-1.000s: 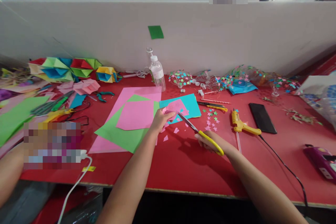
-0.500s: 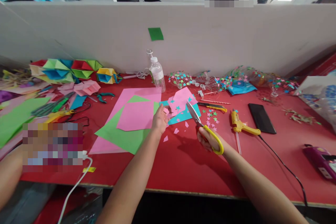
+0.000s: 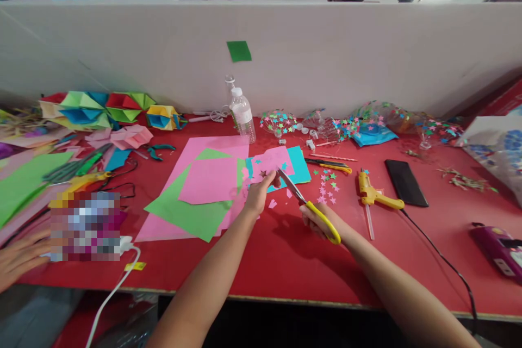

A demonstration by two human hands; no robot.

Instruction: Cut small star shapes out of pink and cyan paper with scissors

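My left hand is closed on a small pink sheet of paper with star-shaped holes cut in it. Teal paper lies beneath it and shows through the holes. In my right hand are scissors with yellow handles, their blades at the near edge of the sheet by my left fingertips. Whether the blades grip paper is hard to tell. Pink scraps lie on the table just below. To the right is a scatter of small cut paper stars.
Left of my hands, pink and green sheets overlap. A yellow glue gun, a black phone and a utility knife lie right. A plastic bottle stands behind. At far left is another person's hand.
The pink sheet has been lowered and lies flatter over the teal paper. My left hand has shifted right, and the scissors have moved left and down to meet it.
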